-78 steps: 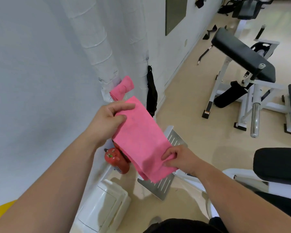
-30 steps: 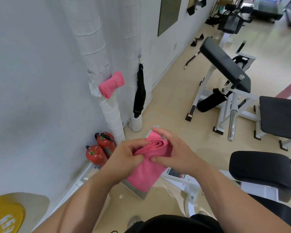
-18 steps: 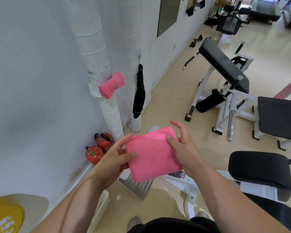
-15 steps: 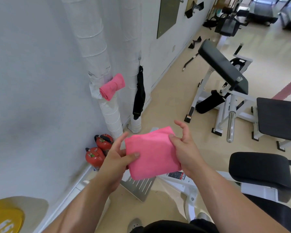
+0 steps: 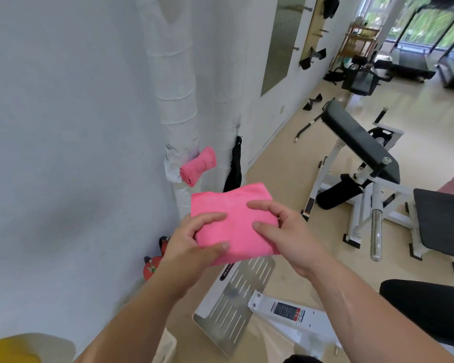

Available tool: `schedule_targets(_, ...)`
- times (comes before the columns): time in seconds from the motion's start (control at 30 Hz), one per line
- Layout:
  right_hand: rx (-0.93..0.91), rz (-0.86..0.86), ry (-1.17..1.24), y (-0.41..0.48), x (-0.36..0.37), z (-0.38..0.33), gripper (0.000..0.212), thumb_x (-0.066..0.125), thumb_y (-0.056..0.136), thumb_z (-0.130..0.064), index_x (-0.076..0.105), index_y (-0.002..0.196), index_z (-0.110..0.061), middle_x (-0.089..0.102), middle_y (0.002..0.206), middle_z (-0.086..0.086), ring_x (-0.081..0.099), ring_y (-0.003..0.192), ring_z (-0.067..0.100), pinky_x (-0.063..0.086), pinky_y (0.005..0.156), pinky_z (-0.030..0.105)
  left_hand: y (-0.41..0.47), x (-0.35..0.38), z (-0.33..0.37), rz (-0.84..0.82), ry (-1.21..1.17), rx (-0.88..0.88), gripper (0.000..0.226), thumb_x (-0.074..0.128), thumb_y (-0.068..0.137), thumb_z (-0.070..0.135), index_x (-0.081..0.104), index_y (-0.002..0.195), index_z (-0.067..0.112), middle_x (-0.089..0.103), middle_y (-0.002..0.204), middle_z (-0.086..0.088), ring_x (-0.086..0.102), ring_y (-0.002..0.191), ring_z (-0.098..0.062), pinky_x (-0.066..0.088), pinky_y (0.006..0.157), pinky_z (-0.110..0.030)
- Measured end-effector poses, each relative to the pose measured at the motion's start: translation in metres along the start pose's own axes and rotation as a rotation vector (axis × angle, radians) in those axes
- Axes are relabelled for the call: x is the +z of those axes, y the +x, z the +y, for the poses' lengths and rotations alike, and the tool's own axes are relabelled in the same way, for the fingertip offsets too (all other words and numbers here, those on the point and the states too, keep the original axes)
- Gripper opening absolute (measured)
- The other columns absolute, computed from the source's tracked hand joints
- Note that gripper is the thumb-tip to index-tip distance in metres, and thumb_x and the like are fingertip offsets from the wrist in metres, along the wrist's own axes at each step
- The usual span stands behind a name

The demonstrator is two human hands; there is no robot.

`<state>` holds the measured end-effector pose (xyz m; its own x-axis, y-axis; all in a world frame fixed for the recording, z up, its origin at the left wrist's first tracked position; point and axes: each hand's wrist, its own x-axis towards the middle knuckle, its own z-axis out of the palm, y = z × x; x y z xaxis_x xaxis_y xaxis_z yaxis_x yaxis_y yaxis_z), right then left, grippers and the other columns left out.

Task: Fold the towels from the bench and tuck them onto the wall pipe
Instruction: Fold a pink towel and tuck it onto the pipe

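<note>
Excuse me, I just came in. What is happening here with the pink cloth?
A person is holding a folded pink cloth towel in the air with both hands. The left hand grips its left edge and the right hand pinches its right edge. Just beyond it stands the white wrapped wall pipe, where a rolled pink towel already sits tucked. The held towel is folded but not yet on the pipe.

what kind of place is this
Most likely a gym: a black padded bench on a white frame, a chrome bar below it, and what look like treadmills by the far window.
</note>
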<state>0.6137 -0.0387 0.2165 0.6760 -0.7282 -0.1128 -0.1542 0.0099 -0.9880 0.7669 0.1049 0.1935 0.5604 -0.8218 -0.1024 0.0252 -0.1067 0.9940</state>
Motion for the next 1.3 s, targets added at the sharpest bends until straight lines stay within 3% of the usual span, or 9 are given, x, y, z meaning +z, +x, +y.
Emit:
schedule_targets(0.13, -0.094, -0.09, -0.167, 0.032, -0.009, -0.034, 0.061, 0.085, 0.075, -0.005, 0.067, 0.123, -0.039, 0.059, 0.129, -0.01, 0.063, 0.104, 0.002, 0.057, 0.082, 0.024, 0.023, -0.006, 0.036, 0.08, 0.276, 0.185, 0.074, 0.085, 0.071, 0.0, 0.063, 0.122, 0.049, 0.053, 0.122, 0.015, 0.056, 0.107, 0.011, 0.044, 0.082, -0.002)
schedule_targets(0.3, -0.288, -0.149, -0.455, 0.096, -0.021, -0.075, 0.076, 0.09, 0.066, -0.021, 0.057, 0.13, -0.046, 0.056, 0.127, -0.011, 0.057, 0.114, 0.005, 0.051, 0.096, 0.028, 0.073, -0.011, 0.083, 0.262, 0.529, 0.286, 0.075, 0.085, 0.068, 0.005, 0.062, 0.135, 0.032, 0.058, 0.121, 0.012, 0.057, 0.106, -0.003, 0.034, 0.085, 0.005)
schedule_targets(0.43, -0.491, -0.152, -0.638, 0.151, -0.036, -0.118, 0.071, 0.09, 0.067, -0.026, 0.061, 0.13, -0.04, 0.06, 0.115, -0.007, 0.057, 0.106, 0.005, 0.039, 0.089, 0.009, 0.116, -0.012, 0.131, 0.379, 0.656, 0.376, 0.053, 0.083, 0.068, 0.012, 0.074, 0.116, 0.034, 0.07, 0.107, 0.014, 0.065, 0.095, -0.004, 0.044, 0.082, -0.006)
schedule_targets(0.57, -0.684, -0.203, -0.661, 0.209, -0.057, -0.165, 0.043, 0.089, 0.068, -0.033, 0.07, 0.105, -0.045, 0.06, 0.096, -0.011, 0.057, 0.091, 0.0, 0.039, 0.076, 0.011, 0.152, -0.006, 0.183, 0.414, 0.685, 0.404, 0.033, 0.079, 0.071, 0.015, 0.077, 0.095, 0.037, 0.073, 0.089, 0.014, 0.067, 0.084, -0.003, 0.055, 0.077, -0.026)
schedule_targets(0.73, -0.828, -0.358, -0.604, 0.27, -0.089, -0.229, 0.027, 0.089, 0.068, -0.04, 0.072, 0.088, -0.039, 0.046, 0.114, -0.018, 0.053, 0.106, -0.003, 0.04, 0.085, 0.007, 0.181, -0.003, 0.242, 0.471, 0.731, 0.423, 0.026, 0.087, 0.072, 0.026, 0.076, 0.091, 0.04, 0.054, 0.105, 0.015, 0.056, 0.099, 0.006, 0.043, 0.078, -0.01)
schedule_targets(0.83, -0.892, -0.526, -0.53, 0.293, -0.099, -0.274, 0.021, 0.086, 0.075, -0.037, 0.069, 0.089, -0.034, 0.059, 0.115, -0.021, 0.061, 0.105, 0.001, 0.048, 0.085, 0.017, 0.19, -0.006, 0.28, 0.505, 0.702, 0.482, 0.022, 0.091, 0.065, 0.031, 0.078, 0.083, 0.034, 0.051, 0.123, 0.026, 0.053, 0.118, 0.011, 0.045, 0.088, -0.013)
schedule_targets(1.03, -1.005, -0.612, -0.31, 0.329, -0.08, -0.368, 0.018, 0.079, 0.085, -0.034, 0.065, 0.088, -0.024, 0.068, 0.083, -0.003, 0.064, 0.076, 0.015, 0.052, 0.065, 0.034, 0.202, -0.021, 0.377, 0.556, 0.532, 0.536, 0.016, 0.086, 0.07, 0.014, 0.076, 0.082, 0.017, 0.075, 0.081, -0.002, 0.07, 0.075, -0.014, 0.056, 0.067, -0.027)
schedule_targets(1.17, -1.042, -0.558, -0.069, 0.347, -0.059, -0.427, 0.022, 0.07, 0.094, -0.021, 0.059, 0.11, -0.032, 0.064, 0.102, 0.007, 0.068, 0.084, 0.018, 0.06, 0.065, 0.034, 0.219, -0.036, 0.431, 0.727, 0.526, 0.676, 0.026, 0.073, 0.091, 0.018, 0.068, 0.105, 0.04, 0.069, 0.098, -0.007, 0.068, 0.079, -0.017, 0.057, 0.069, -0.028)
schedule_targets(1.3, -1.102, -0.523, 0.125, 0.356, -0.036, -0.476, 0.022, 0.056, 0.098, -0.001, 0.059, 0.092, -0.022, 0.058, 0.095, 0.001, 0.062, 0.077, 0.02, 0.063, 0.062, 0.042, 0.237, -0.042, 0.473, 0.841, 0.583, 0.821, 0.029, 0.06, 0.1, 0.026, 0.057, 0.117, 0.05, 0.059, 0.115, 0.003, 0.071, 0.086, -0.026, 0.061, 0.07, -0.028)
